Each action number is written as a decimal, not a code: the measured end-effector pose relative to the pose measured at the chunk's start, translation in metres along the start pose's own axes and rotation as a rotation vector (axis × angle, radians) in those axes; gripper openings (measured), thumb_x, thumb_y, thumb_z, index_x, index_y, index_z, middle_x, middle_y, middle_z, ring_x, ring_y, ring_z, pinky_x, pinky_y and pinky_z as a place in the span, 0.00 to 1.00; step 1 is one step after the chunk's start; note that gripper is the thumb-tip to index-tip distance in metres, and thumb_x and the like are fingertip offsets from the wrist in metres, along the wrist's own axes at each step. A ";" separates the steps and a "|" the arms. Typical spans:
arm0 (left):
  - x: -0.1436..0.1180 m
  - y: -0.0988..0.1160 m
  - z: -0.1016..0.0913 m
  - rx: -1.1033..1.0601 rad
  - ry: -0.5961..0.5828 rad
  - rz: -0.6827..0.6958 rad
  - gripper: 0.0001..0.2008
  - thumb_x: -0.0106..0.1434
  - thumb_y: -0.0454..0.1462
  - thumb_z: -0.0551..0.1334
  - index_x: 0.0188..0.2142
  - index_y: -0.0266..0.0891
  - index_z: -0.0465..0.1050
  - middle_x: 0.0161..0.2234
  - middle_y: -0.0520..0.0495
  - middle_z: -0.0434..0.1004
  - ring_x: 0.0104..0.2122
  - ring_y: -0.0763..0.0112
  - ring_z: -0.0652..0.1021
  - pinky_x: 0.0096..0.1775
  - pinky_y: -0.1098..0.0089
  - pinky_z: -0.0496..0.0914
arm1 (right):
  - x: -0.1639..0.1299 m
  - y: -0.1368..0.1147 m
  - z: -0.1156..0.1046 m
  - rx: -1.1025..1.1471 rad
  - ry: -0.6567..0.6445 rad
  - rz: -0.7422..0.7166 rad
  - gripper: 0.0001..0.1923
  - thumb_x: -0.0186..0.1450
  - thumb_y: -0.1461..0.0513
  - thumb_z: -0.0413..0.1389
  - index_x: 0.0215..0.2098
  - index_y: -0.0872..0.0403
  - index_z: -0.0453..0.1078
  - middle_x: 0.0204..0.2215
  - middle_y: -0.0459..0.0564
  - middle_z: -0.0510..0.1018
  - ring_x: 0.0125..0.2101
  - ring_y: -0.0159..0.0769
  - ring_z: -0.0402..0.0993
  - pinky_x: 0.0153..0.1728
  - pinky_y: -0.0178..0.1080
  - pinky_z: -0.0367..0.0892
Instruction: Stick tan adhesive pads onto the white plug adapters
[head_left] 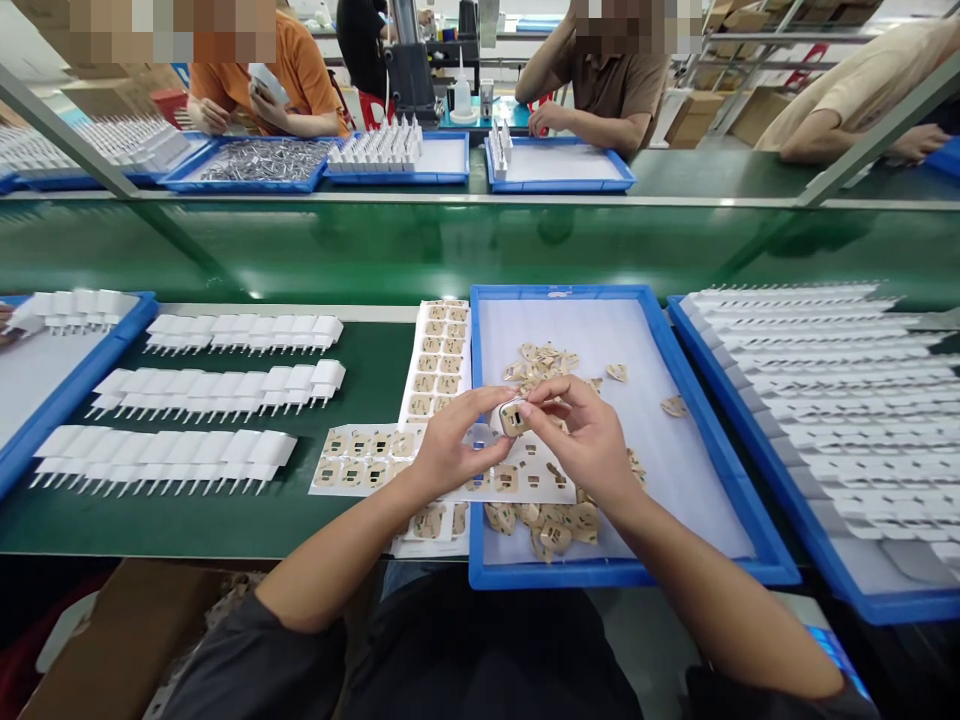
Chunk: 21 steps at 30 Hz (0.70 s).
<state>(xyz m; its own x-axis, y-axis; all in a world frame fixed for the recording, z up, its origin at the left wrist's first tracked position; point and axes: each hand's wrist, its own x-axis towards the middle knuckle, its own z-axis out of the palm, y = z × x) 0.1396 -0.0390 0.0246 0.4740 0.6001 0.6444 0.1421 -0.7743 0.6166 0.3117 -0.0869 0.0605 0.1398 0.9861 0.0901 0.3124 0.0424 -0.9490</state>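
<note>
A small white plug charger [498,420] is held up over the blue tray, its end face toward me. On that face is a tan adhesive sticker [512,418] with a dark slot showing through it. My left hand [457,440] grips the charger from the left, thumb below and fingers above. My right hand [581,440] is closed at the charger's right side, thumb and index finger at the sticker's edge. Below both hands lies a white sheet of stickers [360,460], reaching over the tray's left edge, with some spots bare.
Loose tan sticker pieces [555,530] lie in the blue tray [562,574]. Another sticker sheet [442,345] stands behind. Rows of white chargers [165,457] line the green table on the left. A tray of chargers [832,400] sits right. Co-workers [611,90] sit across the green divider [360,245].
</note>
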 end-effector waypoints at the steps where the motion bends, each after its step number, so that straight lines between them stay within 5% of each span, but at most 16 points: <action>1: 0.000 0.000 0.000 0.003 0.002 0.006 0.25 0.57 0.29 0.63 0.55 0.38 0.67 0.52 0.46 0.74 0.54 0.72 0.74 0.58 0.72 0.68 | 0.000 0.000 0.000 -0.016 0.004 -0.006 0.18 0.60 0.50 0.56 0.37 0.58 0.68 0.37 0.45 0.73 0.38 0.12 0.71 0.42 0.18 0.72; 9: -0.003 -0.001 0.002 -0.006 0.023 0.034 0.27 0.57 0.28 0.65 0.56 0.39 0.66 0.52 0.45 0.73 0.54 0.69 0.74 0.59 0.69 0.68 | -0.003 -0.002 0.001 -0.288 0.069 -0.190 0.14 0.62 0.53 0.53 0.35 0.57 0.69 0.35 0.43 0.73 0.34 0.09 0.68 0.38 0.17 0.68; 13: -0.009 -0.006 0.005 -0.091 0.034 -0.078 0.27 0.57 0.28 0.65 0.56 0.42 0.66 0.53 0.44 0.72 0.54 0.66 0.73 0.58 0.64 0.69 | 0.001 0.002 -0.006 -0.383 0.093 -0.161 0.16 0.62 0.52 0.53 0.41 0.54 0.69 0.34 0.45 0.71 0.33 0.10 0.65 0.33 0.16 0.65; 21: -0.009 -0.013 0.011 -0.274 0.130 -0.056 0.25 0.56 0.27 0.66 0.52 0.42 0.65 0.51 0.40 0.70 0.54 0.60 0.73 0.52 0.56 0.72 | 0.003 -0.003 -0.002 0.036 -0.258 -0.017 0.23 0.58 0.50 0.57 0.49 0.49 0.65 0.51 0.45 0.67 0.51 0.15 0.68 0.44 0.19 0.73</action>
<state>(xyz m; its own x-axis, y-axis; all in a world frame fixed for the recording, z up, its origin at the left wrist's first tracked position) 0.1430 -0.0371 0.0057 0.3543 0.6748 0.6474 -0.0829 -0.6669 0.7405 0.3134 -0.0841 0.0644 -0.1108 0.9934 0.0306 0.2784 0.0606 -0.9585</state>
